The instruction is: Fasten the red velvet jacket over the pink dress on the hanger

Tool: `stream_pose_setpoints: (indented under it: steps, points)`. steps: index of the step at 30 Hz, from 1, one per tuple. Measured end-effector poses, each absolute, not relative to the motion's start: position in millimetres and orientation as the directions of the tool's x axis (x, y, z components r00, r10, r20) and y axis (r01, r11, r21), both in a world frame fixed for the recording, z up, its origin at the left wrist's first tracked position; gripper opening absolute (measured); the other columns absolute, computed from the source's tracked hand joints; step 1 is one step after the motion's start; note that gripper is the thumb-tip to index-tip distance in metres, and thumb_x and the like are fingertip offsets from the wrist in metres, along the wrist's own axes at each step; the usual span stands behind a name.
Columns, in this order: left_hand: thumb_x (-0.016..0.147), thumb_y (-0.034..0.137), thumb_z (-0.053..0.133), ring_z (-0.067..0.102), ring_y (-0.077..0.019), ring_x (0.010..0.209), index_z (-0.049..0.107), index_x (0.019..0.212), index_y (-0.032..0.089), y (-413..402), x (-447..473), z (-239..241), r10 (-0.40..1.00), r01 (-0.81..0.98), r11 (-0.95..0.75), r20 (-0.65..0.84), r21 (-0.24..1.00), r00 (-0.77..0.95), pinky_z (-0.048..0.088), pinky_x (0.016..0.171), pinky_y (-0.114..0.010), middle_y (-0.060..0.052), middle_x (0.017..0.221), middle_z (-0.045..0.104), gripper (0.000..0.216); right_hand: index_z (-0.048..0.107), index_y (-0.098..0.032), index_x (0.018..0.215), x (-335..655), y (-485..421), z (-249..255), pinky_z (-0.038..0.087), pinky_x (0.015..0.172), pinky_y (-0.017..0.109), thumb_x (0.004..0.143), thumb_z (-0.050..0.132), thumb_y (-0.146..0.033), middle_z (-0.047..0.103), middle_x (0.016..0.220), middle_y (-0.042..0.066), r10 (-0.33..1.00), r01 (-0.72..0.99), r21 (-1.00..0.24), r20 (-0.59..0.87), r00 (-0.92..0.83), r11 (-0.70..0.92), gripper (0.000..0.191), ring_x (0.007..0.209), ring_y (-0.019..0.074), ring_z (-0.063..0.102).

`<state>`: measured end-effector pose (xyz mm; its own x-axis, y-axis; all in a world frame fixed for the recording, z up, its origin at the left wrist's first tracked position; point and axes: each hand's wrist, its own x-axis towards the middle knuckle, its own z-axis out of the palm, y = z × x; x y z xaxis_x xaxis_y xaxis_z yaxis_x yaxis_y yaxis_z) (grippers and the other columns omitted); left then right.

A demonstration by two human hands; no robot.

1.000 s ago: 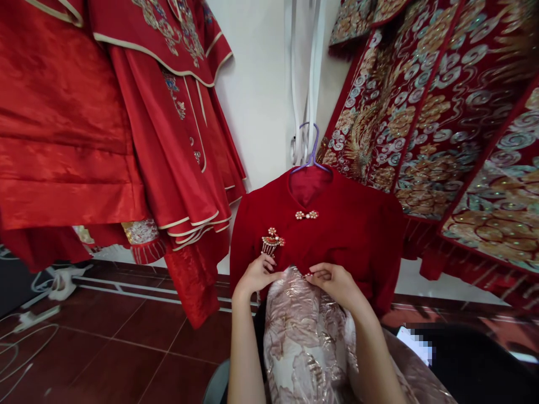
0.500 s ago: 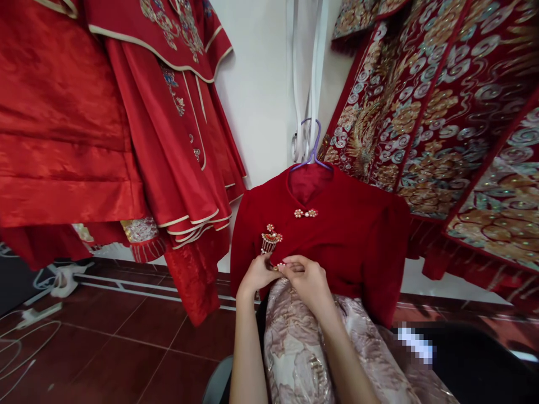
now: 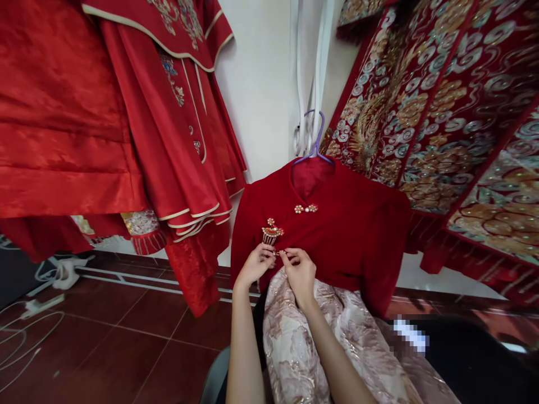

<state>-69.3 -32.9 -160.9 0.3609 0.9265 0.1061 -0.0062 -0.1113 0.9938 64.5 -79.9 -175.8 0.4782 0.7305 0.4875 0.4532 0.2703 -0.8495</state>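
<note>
A red velvet jacket hangs by its neck on a purple hanger. My left hand pinches one side of a small beaded clasp low on the jacket's front. On its other side, my right hand has thumb and fingers closed on it; the fingertips hide most of the clasp, and I cannot tell whether its halves are joined. Just above the left fingers sits a fan-shaped brooch with hanging beads. A flower-shaped clasp spans the collar opening. Pale brocade cloth lies beneath my forearms.
Red garments hang at left, and a heavily embroidered one at right. White straps run down to the hanger. Cables and a power strip lie on the tiled floor, near a white rack rail.
Both hands have risen slightly along with the jacket's lower edge. The clasp shows a little more between the fingertips. The camera view has shifted slightly.
</note>
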Motion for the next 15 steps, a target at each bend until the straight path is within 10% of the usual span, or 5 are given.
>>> stream_pose_setpoints:
  steps: [15]
  points:
    - [0.057, 0.010, 0.079, 0.065, -0.0120, 0.070, 0.066, 0.083, 0.010, -27.6, -63.1, -166.7, 0.967, -0.120, -0.048, 0.076, 0.992, 0.245, 0.052, 0.078, -0.028, -0.004, 0.074, 0.070, 0.029, 0.070, -0.015, 0.097, 63.7, -87.0, -175.4, 0.051, 0.065, 0.026, 0.085, 0.054, -0.037, 0.069, 0.092, 0.008, 0.768, 0.469, -0.828, 0.507, 0.391, 0.308, 0.030, 0.070, 0.0154, 0.060]
